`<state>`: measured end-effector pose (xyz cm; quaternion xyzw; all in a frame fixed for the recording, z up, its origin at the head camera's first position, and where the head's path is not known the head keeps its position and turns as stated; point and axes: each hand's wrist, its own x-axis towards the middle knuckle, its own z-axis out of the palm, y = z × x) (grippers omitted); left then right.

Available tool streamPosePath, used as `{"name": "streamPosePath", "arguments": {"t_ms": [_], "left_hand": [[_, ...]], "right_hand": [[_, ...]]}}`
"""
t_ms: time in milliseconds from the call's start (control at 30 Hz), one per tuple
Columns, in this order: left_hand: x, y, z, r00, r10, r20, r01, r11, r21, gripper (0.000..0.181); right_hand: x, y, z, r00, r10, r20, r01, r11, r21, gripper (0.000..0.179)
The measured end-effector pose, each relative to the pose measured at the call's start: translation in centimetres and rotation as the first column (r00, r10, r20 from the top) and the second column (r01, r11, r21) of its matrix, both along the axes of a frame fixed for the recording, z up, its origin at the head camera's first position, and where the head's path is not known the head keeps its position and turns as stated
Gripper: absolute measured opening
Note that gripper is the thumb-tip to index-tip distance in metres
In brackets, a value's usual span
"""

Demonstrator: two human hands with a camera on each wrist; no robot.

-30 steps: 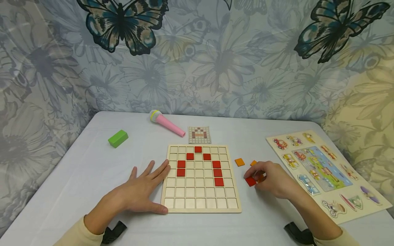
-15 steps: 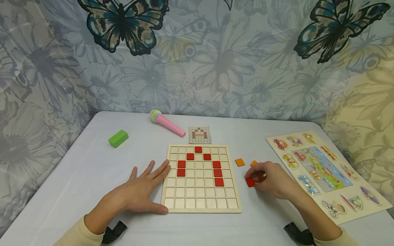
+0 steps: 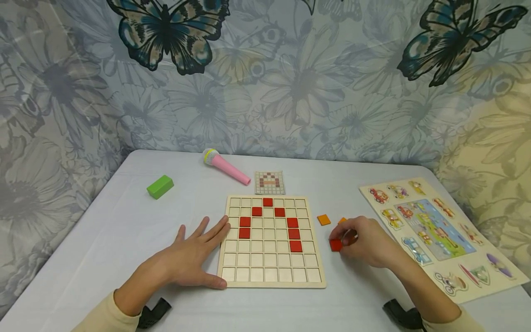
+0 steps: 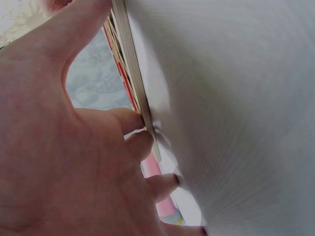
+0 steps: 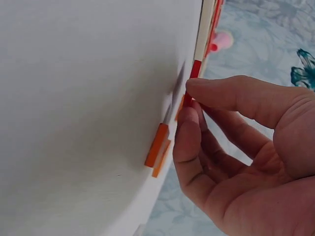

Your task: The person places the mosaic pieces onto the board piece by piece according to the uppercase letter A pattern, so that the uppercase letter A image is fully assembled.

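"While the left hand (image 3: pixel 192 259) spreads out beside the gridded board (image 3: pixel 270 261), are its fingers grasping anything?"

"Nothing; they are extended, with the thumb and some fingertips at the board's left edge."

"And the right hand (image 3: pixel 365 242)?"

"It pinches a red tile (image 3: pixel 335 245) between thumb and fingers, just right of the board, apart from it. Whether that tile touches the worktop (image 3: pixel 249 310), I cannot tell."

"What sits in the squares?"

"Eight red squares (image 3: pixel 294 234): one in the top row, two in the next, then two down the left and three down the right."

"Nearby?"

"Orange tiles (image 3: pixel 323 220) near the right hand, and a pattern card (image 3: pixel 269 183) beyond the board's far edge."
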<state>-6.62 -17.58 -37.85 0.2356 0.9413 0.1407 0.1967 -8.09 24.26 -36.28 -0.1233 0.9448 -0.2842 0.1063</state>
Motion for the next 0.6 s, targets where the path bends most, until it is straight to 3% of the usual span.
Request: {"name": "streamPosePath", "arguments": {"t_ms": [600], "left_hand": [[0.0, -0.1, 0.0, 1.000, -0.003, -0.007, 0.003, 1.000, 0.003, 0.127]], "right_hand": [[-0.8, -2.4, 0.9, 1.000, -0.002, -0.007, 0.002, 1.000, -0.010, 0.026]]}}
